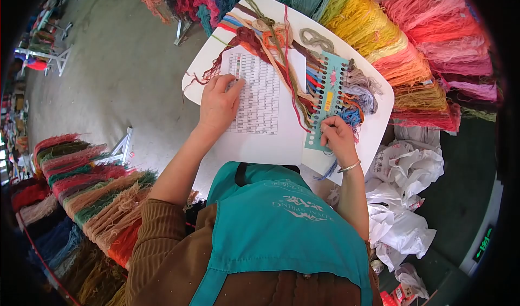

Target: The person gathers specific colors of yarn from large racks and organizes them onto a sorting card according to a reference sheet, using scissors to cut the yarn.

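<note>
Apparent step: attaching thread to the holed card (331,72), right of centre on the bench (205,59). My right hand (340,139) has fingers closed at its lower end, grip contents unclear; my left hand (218,101), fingers bent, rests on the printed sheet (260,146). Next move calls for a steady card.

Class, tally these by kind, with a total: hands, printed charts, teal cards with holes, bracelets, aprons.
Hands, left hand and right hand: 2
Printed chart: 1
Teal card with holes: 1
Bracelet: 1
Apron: 1
Total: 6
</note>
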`<act>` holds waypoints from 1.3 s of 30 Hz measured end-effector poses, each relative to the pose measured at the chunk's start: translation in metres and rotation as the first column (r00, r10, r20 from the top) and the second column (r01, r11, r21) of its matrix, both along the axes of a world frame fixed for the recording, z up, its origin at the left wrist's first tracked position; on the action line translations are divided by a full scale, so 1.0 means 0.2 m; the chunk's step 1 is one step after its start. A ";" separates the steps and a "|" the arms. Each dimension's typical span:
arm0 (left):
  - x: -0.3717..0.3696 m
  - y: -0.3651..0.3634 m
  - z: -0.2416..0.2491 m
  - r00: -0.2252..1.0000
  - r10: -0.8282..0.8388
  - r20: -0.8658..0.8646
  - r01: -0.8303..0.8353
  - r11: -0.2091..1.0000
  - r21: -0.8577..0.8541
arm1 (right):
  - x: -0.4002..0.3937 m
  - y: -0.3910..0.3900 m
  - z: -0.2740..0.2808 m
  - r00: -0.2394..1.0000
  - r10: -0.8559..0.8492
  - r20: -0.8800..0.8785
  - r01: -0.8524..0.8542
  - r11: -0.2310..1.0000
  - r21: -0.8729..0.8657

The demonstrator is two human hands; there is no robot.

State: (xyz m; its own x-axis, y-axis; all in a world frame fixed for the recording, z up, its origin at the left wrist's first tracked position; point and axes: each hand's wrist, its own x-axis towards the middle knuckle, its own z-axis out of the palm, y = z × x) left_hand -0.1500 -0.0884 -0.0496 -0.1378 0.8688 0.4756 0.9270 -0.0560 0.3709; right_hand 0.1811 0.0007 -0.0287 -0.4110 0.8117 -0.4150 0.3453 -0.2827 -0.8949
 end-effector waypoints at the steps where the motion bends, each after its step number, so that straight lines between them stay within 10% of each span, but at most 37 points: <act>1: 0.00 0.00 0.00 1.000 0.005 -0.018 -0.005 1.000 -0.005 | 0.00 0.00 0.00 1.000 -0.003 -0.008 0.003 1.000 -0.007; 17: 0.05 0.03 0.06 0.955 -0.022 -0.295 -0.021 0.990 -0.141 | 0.00 0.00 0.03 1.000 -0.001 -0.018 0.001 0.999 -0.034; 32: 0.09 0.12 0.02 0.982 -0.115 -0.150 0.093 0.985 -0.147 | 0.03 0.00 -0.26 0.984 0.103 -0.145 -0.082 0.986 0.143; 39: 0.21 0.21 0.05 0.988 0.029 -0.150 -0.054 0.985 -0.165 | 0.51 0.37 0.23 0.930 0.011 -0.367 0.053 0.985 0.165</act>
